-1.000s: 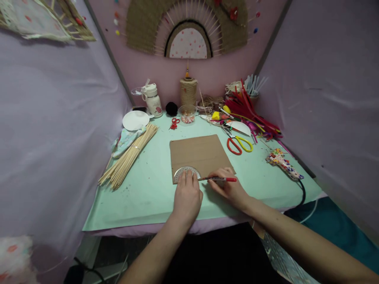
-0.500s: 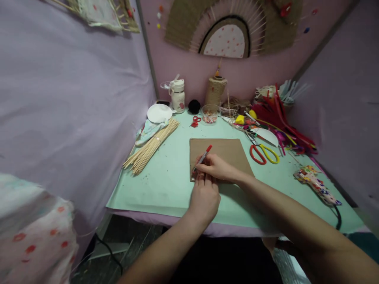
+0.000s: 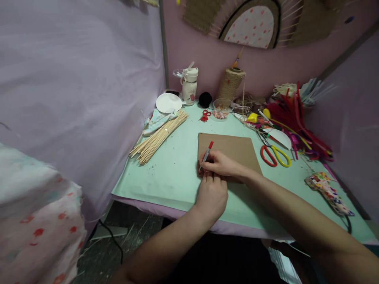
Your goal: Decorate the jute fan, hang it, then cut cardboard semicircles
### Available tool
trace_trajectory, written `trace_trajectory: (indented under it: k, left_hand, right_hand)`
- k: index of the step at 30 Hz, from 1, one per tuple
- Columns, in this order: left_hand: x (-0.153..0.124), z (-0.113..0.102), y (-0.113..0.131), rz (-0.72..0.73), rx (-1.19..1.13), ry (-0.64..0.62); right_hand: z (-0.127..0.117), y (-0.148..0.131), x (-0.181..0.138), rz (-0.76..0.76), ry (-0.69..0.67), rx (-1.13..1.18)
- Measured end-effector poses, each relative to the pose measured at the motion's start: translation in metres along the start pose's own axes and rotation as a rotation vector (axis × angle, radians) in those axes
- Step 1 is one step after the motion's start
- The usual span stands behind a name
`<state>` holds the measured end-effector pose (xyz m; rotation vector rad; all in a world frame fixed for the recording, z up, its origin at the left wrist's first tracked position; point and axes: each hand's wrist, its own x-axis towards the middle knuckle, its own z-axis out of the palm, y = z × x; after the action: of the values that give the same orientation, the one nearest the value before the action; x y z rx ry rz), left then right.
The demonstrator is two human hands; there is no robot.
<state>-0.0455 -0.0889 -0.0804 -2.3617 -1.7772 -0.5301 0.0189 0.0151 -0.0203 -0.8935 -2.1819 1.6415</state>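
Observation:
A flat brown cardboard piece (image 3: 241, 148) lies on the pale green tabletop in front of me. My right hand (image 3: 220, 162) is closed round a grey pen with a red end (image 3: 207, 154), its lower tip close to the cardboard's near left corner. Just below it, my left hand (image 3: 212, 193) rests on the cardboard's near edge with fingers laid out flat. Its fingertips are partly hidden under the right hand, so anything beneath them cannot be made out.
To the left lies a bundle of thin wooden sticks (image 3: 160, 138) beside a white plate (image 3: 168, 102). Scissors with red and yellow handles (image 3: 275, 156) lie right of the cardboard. At the back stand a bottle (image 3: 189, 86), a twine spool (image 3: 231, 83) and a bead bowl (image 3: 222, 109). A patterned glue gun (image 3: 330, 193) lies far right.
The camera view has tilted and turned slightly, so everything sits further right in the picture. Both hands keep nearly the same place on the cardboard, with the pen standing a little more upright.

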Motion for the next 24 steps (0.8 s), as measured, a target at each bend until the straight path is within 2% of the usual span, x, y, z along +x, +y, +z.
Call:
trace_trajectory:
  k: [8,24]
  left_hand:
    - [-0.001,-0.003,0.001,-0.019,0.004,-0.021]
    - [-0.002,-0.002,0.000,-0.006,-0.030,-0.033]
  right_hand:
    - [-0.001,0.007,0.003,-0.001,-0.010,-0.053]
    - [-0.012,0.012,0.009,-0.041,0.085,-0.181]
